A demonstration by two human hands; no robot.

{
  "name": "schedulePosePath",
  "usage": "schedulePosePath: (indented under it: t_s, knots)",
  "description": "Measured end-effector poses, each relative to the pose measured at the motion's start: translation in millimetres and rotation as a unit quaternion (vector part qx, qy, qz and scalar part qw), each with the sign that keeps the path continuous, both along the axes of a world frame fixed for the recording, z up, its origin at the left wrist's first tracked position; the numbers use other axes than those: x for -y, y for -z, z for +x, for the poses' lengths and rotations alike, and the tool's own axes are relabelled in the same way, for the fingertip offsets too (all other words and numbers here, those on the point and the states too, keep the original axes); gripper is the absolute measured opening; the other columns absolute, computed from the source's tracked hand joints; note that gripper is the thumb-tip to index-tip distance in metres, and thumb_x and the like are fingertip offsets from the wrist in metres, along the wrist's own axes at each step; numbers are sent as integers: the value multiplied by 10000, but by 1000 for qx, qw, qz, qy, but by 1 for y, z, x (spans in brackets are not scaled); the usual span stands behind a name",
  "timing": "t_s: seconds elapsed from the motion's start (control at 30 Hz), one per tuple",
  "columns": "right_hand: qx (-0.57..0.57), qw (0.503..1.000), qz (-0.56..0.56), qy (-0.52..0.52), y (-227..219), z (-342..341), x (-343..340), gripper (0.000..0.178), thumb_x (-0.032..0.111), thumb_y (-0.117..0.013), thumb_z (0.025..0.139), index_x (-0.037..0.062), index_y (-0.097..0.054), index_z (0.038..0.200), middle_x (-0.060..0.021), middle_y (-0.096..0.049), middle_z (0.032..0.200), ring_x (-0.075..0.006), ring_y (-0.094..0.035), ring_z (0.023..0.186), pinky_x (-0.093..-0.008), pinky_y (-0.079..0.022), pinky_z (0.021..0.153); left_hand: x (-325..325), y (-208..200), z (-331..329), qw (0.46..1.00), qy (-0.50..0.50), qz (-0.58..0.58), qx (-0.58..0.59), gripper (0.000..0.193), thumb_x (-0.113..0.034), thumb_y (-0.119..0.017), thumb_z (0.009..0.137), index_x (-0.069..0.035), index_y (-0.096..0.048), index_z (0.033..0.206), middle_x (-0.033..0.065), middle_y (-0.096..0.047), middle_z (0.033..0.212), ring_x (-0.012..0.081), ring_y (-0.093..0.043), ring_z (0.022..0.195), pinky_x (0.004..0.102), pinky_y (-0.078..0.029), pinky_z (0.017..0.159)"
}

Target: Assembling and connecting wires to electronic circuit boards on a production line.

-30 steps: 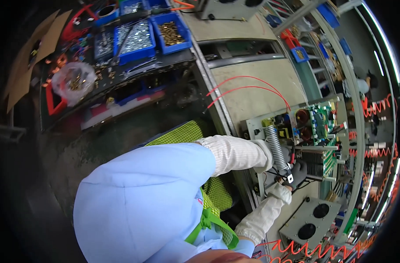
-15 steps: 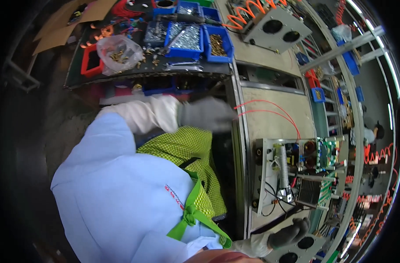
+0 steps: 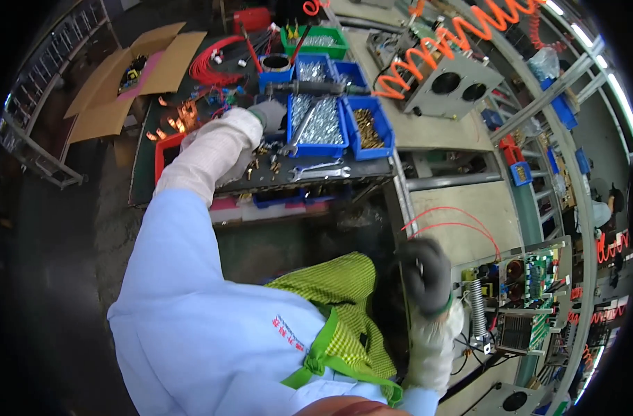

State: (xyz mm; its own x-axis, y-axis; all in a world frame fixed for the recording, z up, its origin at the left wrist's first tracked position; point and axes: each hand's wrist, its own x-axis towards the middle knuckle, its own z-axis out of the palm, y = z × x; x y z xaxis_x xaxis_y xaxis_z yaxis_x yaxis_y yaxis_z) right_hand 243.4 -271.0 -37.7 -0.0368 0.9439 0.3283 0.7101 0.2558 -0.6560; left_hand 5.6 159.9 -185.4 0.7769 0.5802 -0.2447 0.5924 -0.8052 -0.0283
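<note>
My left hand (image 3: 266, 116), in a grey glove with a white sleeve cover, reaches over the dark bench beside the blue bin of silver screws (image 3: 319, 118). Its fingers are mostly hidden. Small brass fittings (image 3: 255, 163) lie by the forearm, which hides most of a clear plastic bag. Also grey-gloved, my right hand (image 3: 427, 274) hovers at the conveyor's near edge with curled, slightly blurred fingers. Just beyond it, two thin red wires (image 3: 462, 213) arch from an open metal chassis with circuit boards (image 3: 510, 277); whether the hand touches them I cannot tell.
Spanners (image 3: 320, 170) lie at the bench's front edge, next to a blue bin of brass screws (image 3: 369, 130). Farther left are a red wire bundle (image 3: 216, 62) and an open cardboard box (image 3: 108, 104). A grey fan housing (image 3: 448, 80) stands on the conveyor under a coiled orange hose (image 3: 448, 45).
My left hand has moved from the wire ends at the conveyor edge to the bench. My right hand has come from beyond the chassis to near the red wires. The view has shifted.
</note>
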Motion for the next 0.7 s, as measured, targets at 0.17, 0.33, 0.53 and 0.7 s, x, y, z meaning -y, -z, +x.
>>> schedulePosePath:
  t_s: [0.17,0.33,0.53,0.7]
  knots:
    - [38,996,-77,36,55,23,-120,246,96,-581,756,76,-593,1001,-156,-598,969,-356,-596,853,-406,-490,722,0,2,-7,996,12,47,68,172,-98,-542,782,-61,-644,916,184,-642,909,361,-616,876,430,-497,761]
    - [153,984,-41,77,115,53,-212,285,140,-616,786,68,-600,1062,-155,-611,953,-326,-613,822,-391,-493,709,9,-9,-17,990,35,38,130,172,-181,-553,818,-54,-603,923,163,-605,808,351,-606,800,453,-486,715]
    - [203,959,-134,147,150,67,-287,222,208,-591,798,116,-596,999,-187,-612,959,-368,-606,868,-465,-487,736,-2,-27,-39,960,30,44,274,221,-208,-564,813,-37,-625,940,154,-633,834,337,-611,799,442,-481,731]
    - [300,908,-210,201,166,54,-304,181,207,-578,797,116,-597,952,-186,-616,969,-370,-615,868,-479,-489,740,-5,-42,-53,987,6,-63,148,300,-241,-573,800,-31,-656,997,165,-654,891,323,-622,845,415,-485,768]
